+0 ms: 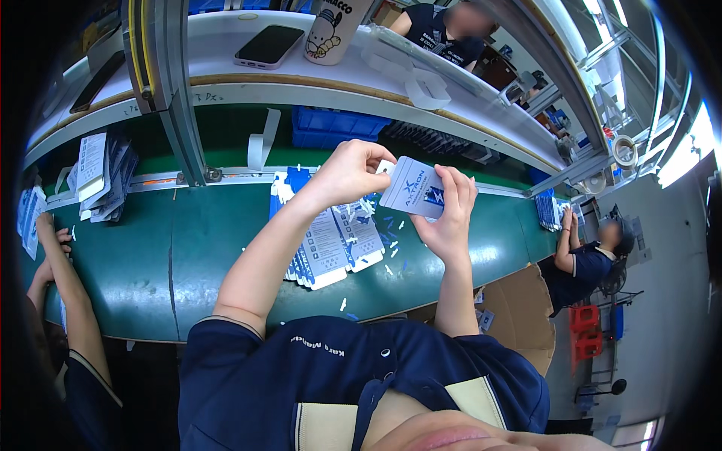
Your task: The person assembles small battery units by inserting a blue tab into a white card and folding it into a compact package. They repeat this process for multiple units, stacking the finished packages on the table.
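Above the green bench, my right hand [449,218] grips a flat grey packaging card [406,184] with blue print, thumb in front and fingers along its right edge. My left hand [351,174] pinches the small white tab [385,167] at the card's upper left corner between thumb and fingertips. Below my hands lies a fanned stack of similar printed cards [327,240], white, grey and blue. Small white and blue paper scraps [389,268] are strewn over the stack and the bench around it.
Another pile of printed cards [105,177] lies left on the green bench [210,248]. A co-worker's arms [71,278] work at far left. A shelf behind bears a phone [269,46] and a cup [331,34]. A cardboard box [519,316] stands at my right. Blue bins [331,128] sit under the shelf.
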The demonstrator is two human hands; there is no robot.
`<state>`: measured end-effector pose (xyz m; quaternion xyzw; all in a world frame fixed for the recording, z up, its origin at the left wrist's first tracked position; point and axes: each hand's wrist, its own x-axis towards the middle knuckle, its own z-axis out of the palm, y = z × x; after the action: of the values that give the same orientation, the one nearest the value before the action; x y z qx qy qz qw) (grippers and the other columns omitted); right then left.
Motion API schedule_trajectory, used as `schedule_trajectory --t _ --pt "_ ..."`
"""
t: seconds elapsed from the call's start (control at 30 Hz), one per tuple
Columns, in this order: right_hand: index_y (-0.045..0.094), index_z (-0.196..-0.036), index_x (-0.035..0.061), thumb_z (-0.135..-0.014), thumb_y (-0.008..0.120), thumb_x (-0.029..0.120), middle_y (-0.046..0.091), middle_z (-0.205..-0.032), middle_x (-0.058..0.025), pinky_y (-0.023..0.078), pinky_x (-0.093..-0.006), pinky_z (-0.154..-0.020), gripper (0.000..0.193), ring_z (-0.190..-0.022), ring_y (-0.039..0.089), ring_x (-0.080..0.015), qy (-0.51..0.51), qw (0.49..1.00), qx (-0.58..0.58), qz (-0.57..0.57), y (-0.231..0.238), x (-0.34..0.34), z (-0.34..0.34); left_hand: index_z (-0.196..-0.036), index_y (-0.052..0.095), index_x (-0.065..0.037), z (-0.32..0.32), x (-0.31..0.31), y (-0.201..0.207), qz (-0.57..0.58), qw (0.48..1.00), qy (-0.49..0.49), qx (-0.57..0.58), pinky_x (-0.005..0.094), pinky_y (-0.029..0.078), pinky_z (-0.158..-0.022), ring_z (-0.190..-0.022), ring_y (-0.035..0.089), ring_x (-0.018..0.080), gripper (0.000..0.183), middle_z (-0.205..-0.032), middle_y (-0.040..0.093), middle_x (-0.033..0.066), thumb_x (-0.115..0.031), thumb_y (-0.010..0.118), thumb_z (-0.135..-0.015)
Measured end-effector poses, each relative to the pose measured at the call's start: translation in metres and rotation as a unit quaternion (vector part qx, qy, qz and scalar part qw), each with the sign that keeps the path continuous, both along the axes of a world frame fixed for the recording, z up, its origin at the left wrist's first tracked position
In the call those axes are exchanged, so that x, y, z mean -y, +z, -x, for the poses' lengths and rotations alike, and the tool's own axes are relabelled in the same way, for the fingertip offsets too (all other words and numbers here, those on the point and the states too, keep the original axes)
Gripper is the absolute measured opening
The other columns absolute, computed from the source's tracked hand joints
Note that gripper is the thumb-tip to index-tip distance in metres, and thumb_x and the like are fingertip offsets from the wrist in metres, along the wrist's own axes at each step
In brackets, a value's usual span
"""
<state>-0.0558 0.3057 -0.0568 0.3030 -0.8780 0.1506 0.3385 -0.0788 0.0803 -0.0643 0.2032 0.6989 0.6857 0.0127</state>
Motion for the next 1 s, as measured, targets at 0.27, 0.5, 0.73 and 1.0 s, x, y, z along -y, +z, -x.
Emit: schedule_trajectory --t 0.27,0.5,0.73,1.0 --pt "0.049 -0.131 0.0091 -0.058 0.083 0.01 0.048 -0.127 -0.0093 0.024 -0.0556 -0.111 0.081 -0.124 0.042 -0.0324 -0.019 0.999 0.036 -0.002 -0.012 -0.006 0.002 -0.112 0.065 0.003 0.011 -0.005 -0.014 0.076 0.996 -0.008 -0.046 0.0289 0.052 -0.078 -0.083 0.064 0.0135 0.035 -0.092 0.07 0.0089 -0.004 0.069 -0.078" --pt "0.049 -0.131 0.0089 -0.059 0.082 0.009 0.048 -0.127 -0.0093 0.024 -0.0565 -0.111 0.08 -0.124 0.042 -0.0323 -0.04 0.997 0.042 -0.05 -0.015 -0.01 0.007 -0.119 0.062 0.002 0.016 -0.003 -0.022 0.169 0.973 0.017 -0.159 0.0323 0.055 -0.075 -0.08 0.067 0.0215 0.042 -0.095 0.069 0.0158 -0.002 0.065 -0.077" --pt "0.049 -0.132 0.0094 -0.062 0.078 0.008 0.049 -0.129 -0.0084 0.023 -0.0554 -0.112 0.075 -0.125 0.042 -0.0322 -0.089 0.994 -0.008 -0.063 -0.017 -0.026 0.016 -0.114 0.065 -0.001 0.018 0.008 -0.026 0.327 0.932 0.103 -0.115 0.0344 0.053 -0.083 -0.087 0.069 0.0288 0.034 -0.096 0.071 0.0164 -0.002 0.06 -0.081" --pt "0.049 -0.132 0.0102 -0.061 0.075 0.006 0.05 -0.13 -0.008 0.018 -0.0549 -0.114 0.076 -0.131 0.04 -0.0316 -0.062 0.997 -0.041 0.016 -0.02 -0.019 0.012 -0.119 0.064 -0.001 0.011 -0.002 -0.015 0.089 0.986 0.006 -0.141 0.0348 0.054 -0.086 -0.089 0.069 0.0226 0.034 -0.1 0.071 0.0146 -0.014 0.066 -0.087"
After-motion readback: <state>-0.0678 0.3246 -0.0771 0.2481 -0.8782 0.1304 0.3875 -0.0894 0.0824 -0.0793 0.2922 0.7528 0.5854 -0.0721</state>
